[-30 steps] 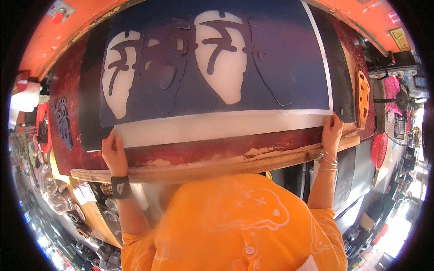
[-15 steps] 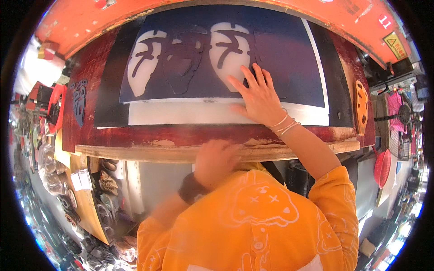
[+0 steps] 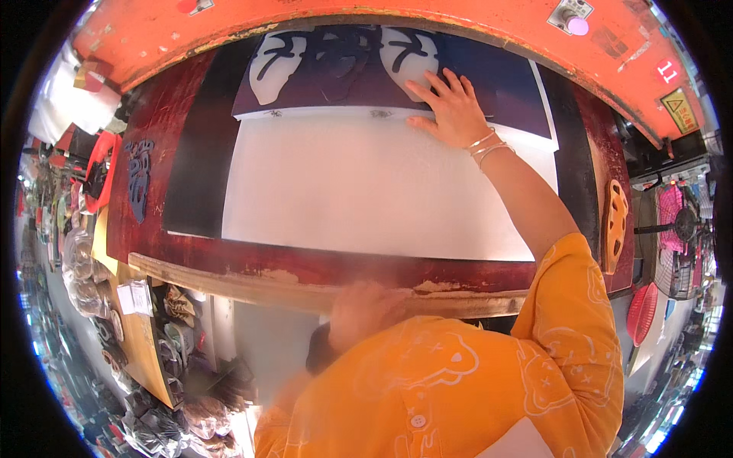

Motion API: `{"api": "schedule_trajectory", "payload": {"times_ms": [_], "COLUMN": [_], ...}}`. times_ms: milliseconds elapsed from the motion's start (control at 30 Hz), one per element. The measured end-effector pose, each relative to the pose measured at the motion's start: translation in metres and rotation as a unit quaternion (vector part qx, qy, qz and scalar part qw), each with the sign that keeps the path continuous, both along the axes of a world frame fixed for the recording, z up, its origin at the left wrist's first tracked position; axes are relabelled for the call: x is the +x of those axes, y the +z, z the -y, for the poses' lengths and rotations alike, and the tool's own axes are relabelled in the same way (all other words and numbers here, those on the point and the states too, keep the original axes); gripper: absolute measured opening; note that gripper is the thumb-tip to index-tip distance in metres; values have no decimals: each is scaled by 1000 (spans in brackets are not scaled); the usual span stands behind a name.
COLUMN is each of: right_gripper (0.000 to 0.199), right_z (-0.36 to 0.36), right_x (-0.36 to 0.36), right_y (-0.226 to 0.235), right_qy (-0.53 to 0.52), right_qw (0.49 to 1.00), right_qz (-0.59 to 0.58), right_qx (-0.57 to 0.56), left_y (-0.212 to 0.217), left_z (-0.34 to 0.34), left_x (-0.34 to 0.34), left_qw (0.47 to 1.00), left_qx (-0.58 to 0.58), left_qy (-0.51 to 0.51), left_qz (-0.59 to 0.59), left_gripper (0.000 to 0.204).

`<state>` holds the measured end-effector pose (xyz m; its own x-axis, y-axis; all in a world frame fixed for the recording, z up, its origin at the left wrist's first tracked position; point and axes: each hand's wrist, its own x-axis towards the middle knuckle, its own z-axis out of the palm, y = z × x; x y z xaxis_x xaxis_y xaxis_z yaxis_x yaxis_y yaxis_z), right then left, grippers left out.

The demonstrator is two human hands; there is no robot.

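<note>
My right hand (image 3: 454, 111) lies with its fingers spread on a dark blue-purple sheet (image 3: 504, 99). Mask-like, slotted holes are cut through this sheet, and white shows through two of them. Between those two, a dark outlined shape (image 3: 336, 76) of the same form sits in the sheet. Beneath, and nearer to me, a white sheet (image 3: 382, 183) is widely exposed on a black board (image 3: 202, 153). My left hand (image 3: 363, 309) is at the wooden front edge, smeared by motion, so its fingers cannot be made out.
An orange machine beam (image 3: 343, 15) spans the far side, close over the dark sheet. On the worn red table (image 3: 137, 244), a dark slotted piece (image 3: 139, 179) lies at the left and an orange slotted piece (image 3: 615, 225) at the right. A fan (image 3: 682, 227) stands beyond the right side.
The dark sheet has slid away from me under my right hand, toward the orange beam. Much more of the white sheet shows. My left hand stays near the front edge, still blurred.
</note>
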<state>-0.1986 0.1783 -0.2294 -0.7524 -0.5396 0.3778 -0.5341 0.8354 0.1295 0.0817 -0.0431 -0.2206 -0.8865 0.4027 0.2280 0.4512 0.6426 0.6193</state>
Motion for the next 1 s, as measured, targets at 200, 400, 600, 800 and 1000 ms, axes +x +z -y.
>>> {"api": "schedule_trajectory", "payload": {"times_ms": [200,400,600,800,1000], "right_gripper": [57,61,64,35,23], "right_z": [-6,-10,-15,-97,-254], "right_x": [-45,-64,-30,133,470], "right_y": [-1,3,30,55,-27], "right_qy": [7,5,-27,-84,-516], "right_qw": [1000,1000,999,950,528], "right_qz": [-6,5,21,-36,-284], "right_qx": [-14,-6,-25,-298,-612], "left_y": [0,9,22,43,66], "left_z": [0,8,22,-5,-125], "left_x": [-2,-21,-51,-116,-87], "left_qw": [999,991,955,921,866], "left_qx": [1,-6,20,44,8], "left_qy": [-15,-82,-156,-327,-439], "left_qz": [35,108,250,206,238], "left_gripper": [34,35,30,23,25]}}
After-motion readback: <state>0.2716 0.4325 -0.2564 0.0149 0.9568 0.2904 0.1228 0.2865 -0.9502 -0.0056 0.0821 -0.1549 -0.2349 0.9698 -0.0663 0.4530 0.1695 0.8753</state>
